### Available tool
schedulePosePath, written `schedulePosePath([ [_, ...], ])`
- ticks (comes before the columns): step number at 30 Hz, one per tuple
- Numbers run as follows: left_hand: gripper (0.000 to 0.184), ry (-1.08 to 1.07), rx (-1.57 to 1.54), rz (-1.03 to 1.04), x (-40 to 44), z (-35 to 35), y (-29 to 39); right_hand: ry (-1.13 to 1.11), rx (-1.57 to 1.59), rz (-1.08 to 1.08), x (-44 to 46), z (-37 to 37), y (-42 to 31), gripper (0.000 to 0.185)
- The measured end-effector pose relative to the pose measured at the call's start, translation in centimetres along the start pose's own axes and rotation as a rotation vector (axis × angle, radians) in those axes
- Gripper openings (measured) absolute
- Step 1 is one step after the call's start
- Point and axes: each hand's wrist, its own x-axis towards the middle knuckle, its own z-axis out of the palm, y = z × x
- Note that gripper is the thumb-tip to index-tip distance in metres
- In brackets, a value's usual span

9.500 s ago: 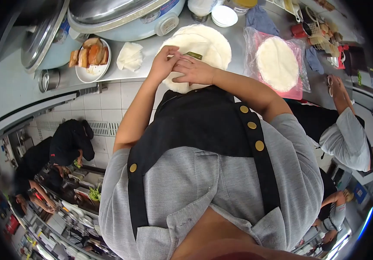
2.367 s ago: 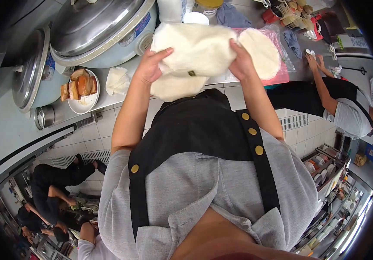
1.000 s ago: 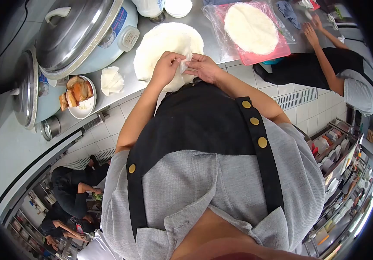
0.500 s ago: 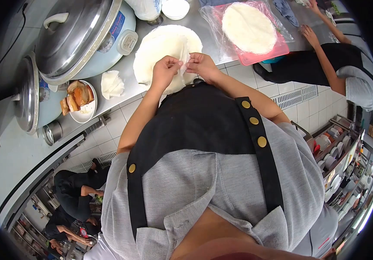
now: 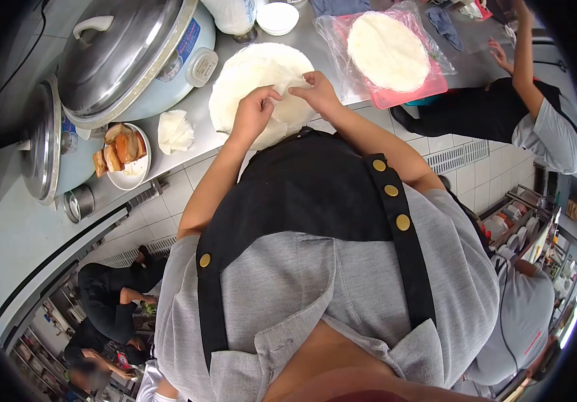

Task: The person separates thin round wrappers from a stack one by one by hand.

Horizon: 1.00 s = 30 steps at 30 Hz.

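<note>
Right, both bare hands are over a floppy, round pile of thin off-white sheets (image 5: 245,70) on the grey metal surface (image 5: 198,100), its near side overhanging the edge, next to the black apron (image 5: 295,177). Left hand (image 5: 255,114) has its fingers curled inward; right hand (image 5: 318,94) faces it, thumb and fingers a little spread. Hands apart, fingertips near each other, at the sheets; can't tell from where I stand whether either pinches a layer. Left of the pile: a crumpled off-white piece (image 5: 176,130), then a round white plate (image 5: 139,175) with browned, glossy blocks (image 5: 121,151) on it. Behind those, a big pale-blue cooker (image 5: 176,86) under a domed steel lid (image 5: 121,60). White round bowl (image 5: 277,18) beyond the pile. Right side: an oval off-white sheet (image 5: 389,51) on clear plastic film (image 5: 345,67) over a pinkish-red board (image 5: 399,98), blue-grey cloth (image 5: 444,28) just past it. Farther right, a co-worker's hand (image 5: 499,57) above the same surface.
</note>
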Motion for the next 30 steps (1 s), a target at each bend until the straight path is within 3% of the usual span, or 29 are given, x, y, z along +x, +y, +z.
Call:
schedulePosePath([
  [1, 0.027, -0.013, -0.030, 0.040, 0.0, 0.1, 0.0, 0.041, -0.210, -0.201, 0.5, 0.1, -0.2, 0.059],
  [2, 0.027, -0.005, -0.030, 0.037, -0.1, 0.1, 0.0, 0.034, -0.212, -0.204, 1.1, -0.1, -0.6, 0.059],
  [4, 0.021, 0.019, 0.173, 0.102, -0.1, -0.2, 0.3, -0.283, -0.168, -0.065, 2.1, -0.5, -1.7, 0.048],
  [7, 0.022, 0.132, 0.178, 0.031, 0.3, -0.5, 1.4, -0.440, -0.177, -0.033, 2.4, -0.6, -3.1, 0.038],
  [10, 0.035, 0.066, 0.346, -0.083, 1.6, -0.8, 2.0, -0.488, -0.114, -0.195, 2.5, -0.3, -2.6, 0.038],
  [13, 0.040, 0.011, 0.478, -0.086, 2.8, -0.4, 1.9, -0.513, -0.229, -0.199, 2.6, -0.6, -3.1, 0.040],
  [17, 0.038, 0.032, 0.553, -0.082, 3.6, -1.1, 2.0, -0.487, -0.289, -0.188, 2.7, -0.7, -3.2, 0.042],
  [19, 0.030, 0.149, 0.552, 0.021, 3.6, -1.6, 1.8, -0.444, -0.190, -0.140, 2.9, -0.9, -3.0, 0.043],
  [23, 0.028, 0.180, 0.570, -0.003, 3.1, -1.6, 1.0, -0.487, -0.006, -0.040, 2.8, -1.6, -3.0, 0.040],
  [25, 0.025, 0.427, 0.526, 0.398, 3.1, -1.0, -0.5, -0.546, -0.002, 0.093, 2.1, -1.7, -3.9, 0.039],
  [26, 0.025, 0.430, 0.528, 0.397, 3.0, -0.9, -0.5, -0.549, -0.003, 0.091, 1.7, -1.5, -4.6, 0.039],
  [28, 0.018, 0.231, 0.383, 0.026, 2.4, -0.8, 0.3, -0.595, -0.171, 0.146, 0.9, -0.6, -6.0, 0.042],
  [30, 0.016, 0.226, 0.444, -0.017, 1.9, -1.9, 3.0, -0.643, -0.015, 0.204, 0.4, 1.0, -6.8, 0.043],
])
